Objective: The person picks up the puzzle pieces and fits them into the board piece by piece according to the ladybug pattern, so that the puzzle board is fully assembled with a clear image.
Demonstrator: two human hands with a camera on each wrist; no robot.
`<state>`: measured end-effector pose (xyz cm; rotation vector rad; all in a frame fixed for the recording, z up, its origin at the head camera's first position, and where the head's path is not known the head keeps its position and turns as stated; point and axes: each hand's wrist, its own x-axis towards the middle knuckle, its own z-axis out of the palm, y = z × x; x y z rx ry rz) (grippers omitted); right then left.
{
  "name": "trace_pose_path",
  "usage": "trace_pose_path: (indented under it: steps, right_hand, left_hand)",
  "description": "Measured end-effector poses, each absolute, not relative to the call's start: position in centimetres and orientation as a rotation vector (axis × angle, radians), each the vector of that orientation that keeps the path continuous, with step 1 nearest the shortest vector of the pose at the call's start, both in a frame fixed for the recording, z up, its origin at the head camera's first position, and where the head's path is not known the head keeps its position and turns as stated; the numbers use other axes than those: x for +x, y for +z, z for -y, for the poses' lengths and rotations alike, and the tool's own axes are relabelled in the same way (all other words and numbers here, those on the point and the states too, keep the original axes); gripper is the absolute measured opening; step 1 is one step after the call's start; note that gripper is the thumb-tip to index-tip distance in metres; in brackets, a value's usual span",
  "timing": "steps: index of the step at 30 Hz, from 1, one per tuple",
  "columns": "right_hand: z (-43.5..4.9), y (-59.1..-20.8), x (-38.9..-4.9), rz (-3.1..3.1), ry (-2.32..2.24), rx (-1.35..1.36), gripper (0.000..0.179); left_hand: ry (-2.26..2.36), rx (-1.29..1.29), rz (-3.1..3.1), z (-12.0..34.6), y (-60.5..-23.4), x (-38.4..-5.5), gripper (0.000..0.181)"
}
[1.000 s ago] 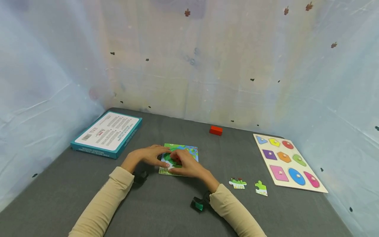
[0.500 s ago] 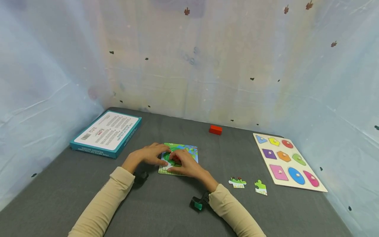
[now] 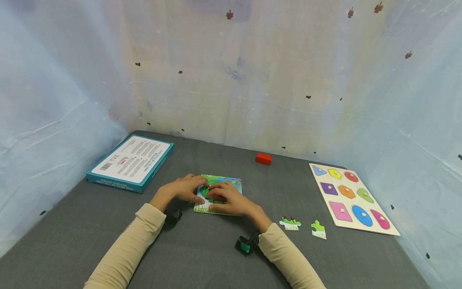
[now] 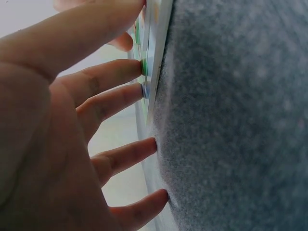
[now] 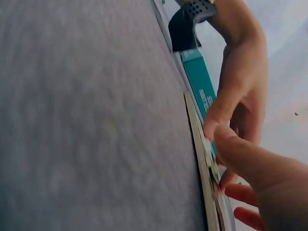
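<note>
A jigsaw puzzle with a green, blue and white picture lies in its frame on the grey tabletop. My left hand rests at its left side; in the left wrist view, two fingertips touch the puzzle's surface and two others reach the cloth beyond. Over the middle of the puzzle is my right hand, fingers spread and bent softly down onto the picture, with a red patch showing between thumb and fingers. Seen from the right wrist, the right thumb overlaps the left thumb close above the puzzle's edge.
Two loose puzzle pieces, one with red and green print and one green and white, lie to the right. Farther right is a shape board with knobbed pieces. A red block sits behind, and a teal box at the left.
My right hand's fingers have loosened from a pinch and spread, shifting slightly right, so more of the red patch shows. The left hand has stayed nearly still.
</note>
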<state>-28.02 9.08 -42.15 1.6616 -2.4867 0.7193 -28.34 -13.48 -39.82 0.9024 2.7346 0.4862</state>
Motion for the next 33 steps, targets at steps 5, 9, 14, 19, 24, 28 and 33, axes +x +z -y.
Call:
trace_pose_path:
  steps: [5,9,14,19,24,28,33]
  right_hand:
    - [-10.1,-42.2,-28.3,2.543,0.624,1.677,0.039]
    - [-10.5,-42.4,-28.4,2.577,0.637,1.670,0.041]
    - [-10.7,-42.6,-28.3,2.593,0.655,1.659,0.040]
    - [-10.7,-42.6,-28.2,2.602,0.677,1.650,0.039]
    - [-10.6,-42.7,-28.2,2.599,0.684,1.656,0.039]
    - [-10.7,-42.8,-28.2,2.607,0.676,1.657,0.040]
    - [-10.7,-42.8,-28.2,2.602,0.690,1.656,0.039]
  left_hand:
    - [0.474,0.882,-2.736,13.4,-39.8,-28.3,0.057]
    - [0.463,0.864,-2.733,13.3,-39.8,-28.4,0.057]
    - [0.459,0.864,-2.720,13.3,-39.6,-28.2,0.056]
    - [0.448,0.875,-2.720,13.3,-39.6,-28.2,0.057]
    - [0.455,0.874,-2.719,13.3,-39.7,-28.1,0.057]
    - [0.458,0.859,-2.712,13.3,-39.6,-28.1,0.058]
    - [0.460,0.853,-2.710,13.3,-39.5,-28.0,0.059]
